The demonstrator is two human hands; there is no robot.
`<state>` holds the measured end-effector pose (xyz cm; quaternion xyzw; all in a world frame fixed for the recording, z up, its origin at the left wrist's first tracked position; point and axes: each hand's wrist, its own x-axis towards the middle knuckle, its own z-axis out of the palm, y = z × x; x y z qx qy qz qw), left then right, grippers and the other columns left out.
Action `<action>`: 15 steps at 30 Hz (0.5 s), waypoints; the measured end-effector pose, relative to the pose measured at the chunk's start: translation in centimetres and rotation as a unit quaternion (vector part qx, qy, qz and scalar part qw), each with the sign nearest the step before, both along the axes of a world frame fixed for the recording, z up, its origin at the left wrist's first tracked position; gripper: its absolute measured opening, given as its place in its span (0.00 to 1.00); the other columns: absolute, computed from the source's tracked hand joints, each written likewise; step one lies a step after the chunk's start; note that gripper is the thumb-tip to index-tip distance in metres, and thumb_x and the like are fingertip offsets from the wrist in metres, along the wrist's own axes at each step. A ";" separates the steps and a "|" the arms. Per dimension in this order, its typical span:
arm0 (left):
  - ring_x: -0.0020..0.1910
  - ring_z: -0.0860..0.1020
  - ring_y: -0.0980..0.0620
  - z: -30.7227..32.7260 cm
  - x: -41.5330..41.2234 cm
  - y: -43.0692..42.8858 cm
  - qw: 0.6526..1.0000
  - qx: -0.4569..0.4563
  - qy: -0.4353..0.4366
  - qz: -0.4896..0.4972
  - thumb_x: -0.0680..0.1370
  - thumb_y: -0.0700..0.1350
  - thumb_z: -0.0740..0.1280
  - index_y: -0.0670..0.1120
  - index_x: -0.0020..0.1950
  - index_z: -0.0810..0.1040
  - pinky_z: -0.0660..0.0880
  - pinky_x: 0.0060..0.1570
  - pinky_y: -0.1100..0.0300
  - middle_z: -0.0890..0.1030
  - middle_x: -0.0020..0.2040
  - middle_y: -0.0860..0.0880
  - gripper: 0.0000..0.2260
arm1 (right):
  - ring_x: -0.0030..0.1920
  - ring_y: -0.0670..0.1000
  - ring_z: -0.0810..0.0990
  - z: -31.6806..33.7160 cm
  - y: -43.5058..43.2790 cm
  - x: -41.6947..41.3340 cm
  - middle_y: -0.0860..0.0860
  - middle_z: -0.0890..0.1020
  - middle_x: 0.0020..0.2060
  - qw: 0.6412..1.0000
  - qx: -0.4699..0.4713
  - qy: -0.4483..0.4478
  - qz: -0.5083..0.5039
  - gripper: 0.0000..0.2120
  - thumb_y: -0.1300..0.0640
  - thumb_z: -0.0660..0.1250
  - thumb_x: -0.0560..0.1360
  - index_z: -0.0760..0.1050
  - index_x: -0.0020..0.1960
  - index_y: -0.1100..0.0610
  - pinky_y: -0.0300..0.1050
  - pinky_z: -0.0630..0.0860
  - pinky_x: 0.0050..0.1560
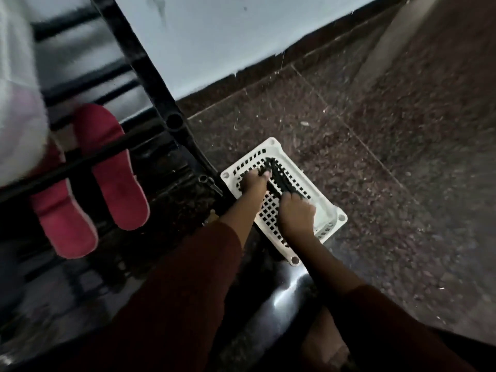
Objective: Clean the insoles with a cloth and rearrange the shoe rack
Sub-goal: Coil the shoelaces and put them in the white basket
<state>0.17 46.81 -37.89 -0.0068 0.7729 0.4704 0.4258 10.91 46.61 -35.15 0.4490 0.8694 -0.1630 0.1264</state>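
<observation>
Nearest the camera, two dark red sleeves point(174, 291) filled the lower frame, and a bare foot point(327, 345) showed between them, cut off at the bottom edge. Beside the foot lay a dark shiny surface point(284, 291) catching a streak of light; what it belonged to could not be made out. Beyond it, both hands reached into a white perforated basket point(341, 218) standing on the speckled floor point(402, 130). The left hand point(253, 181) and the right hand point(296, 213) were close together, each with fingers curled round one dark strappy item point(276, 175), left at its far end, right at its near end. Blur and dim light left it unclear whether this was an insole, a cloth or footwear. Just left of the basket rose the black shoe rack point(150, 68), its lower shelves lost in shadow. A pair of red slippers point(112, 167) lay on its bars, partly crossed by a rail. A pale blurred shape point(16, 116) hid the rack's left side. Farthest back stood a light wall point(241, 28).
</observation>
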 end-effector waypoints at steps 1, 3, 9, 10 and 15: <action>0.53 0.78 0.44 -0.8 -0.5 0.8 0.996 -0.050 0.052 -0.052 0.79 0.43 0.63 0.37 0.54 0.77 0.73 0.52 0.55 0.80 0.51 0.40 0.10 | 0.59 0.59 0.71 -0.5 0.5 -0.6 0.57 0.75 0.56 0.999 0.022 -0.026 0.001 0.12 0.63 0.51 0.78 0.68 0.58 0.59 0.54 0.66 0.57; 0.60 0.74 0.42 -1.9 -1.3 1.7 0.973 -0.118 0.149 -0.134 0.79 0.46 0.63 0.38 0.58 0.77 0.69 0.56 0.56 0.77 0.59 0.39 0.14 | 0.62 0.59 0.67 -1.6 1.4 -1.4 0.57 0.74 0.58 0.998 0.033 -0.058 0.000 0.14 0.62 0.48 0.78 0.68 0.59 0.58 0.57 0.60 0.61; 0.59 0.75 0.43 -3.6 -1.6 1.6 0.951 -0.142 0.204 -0.182 0.77 0.44 0.66 0.39 0.59 0.76 0.68 0.54 0.57 0.78 0.59 0.41 0.13 | 0.65 0.60 0.63 -3.6 2.0 -1.4 0.59 0.71 0.60 0.990 0.062 -0.114 0.048 0.17 0.62 0.47 0.79 0.66 0.64 0.60 0.58 0.57 0.64; 0.60 0.75 0.44 -3.5 -1.7 1.4 0.953 -0.135 0.200 -0.184 0.77 0.44 0.67 0.41 0.61 0.76 0.68 0.55 0.58 0.78 0.59 0.42 0.14 | 0.64 0.60 0.63 -3.6 2.0 -1.2 0.59 0.70 0.60 0.990 0.072 -0.110 0.057 0.16 0.62 0.47 0.79 0.66 0.64 0.60 0.57 0.58 0.63; 0.62 0.75 0.46 -1.8 -2.0 -0.9 0.958 -0.098 0.199 -0.184 0.76 0.41 0.69 0.41 0.70 0.69 0.68 0.60 0.60 0.77 0.62 0.44 0.23 | 0.58 0.60 0.67 -2.9 0.8 -0.3 0.58 0.71 0.56 0.988 0.132 -0.046 0.070 0.12 0.63 0.52 0.78 0.69 0.58 0.59 0.53 0.64 0.54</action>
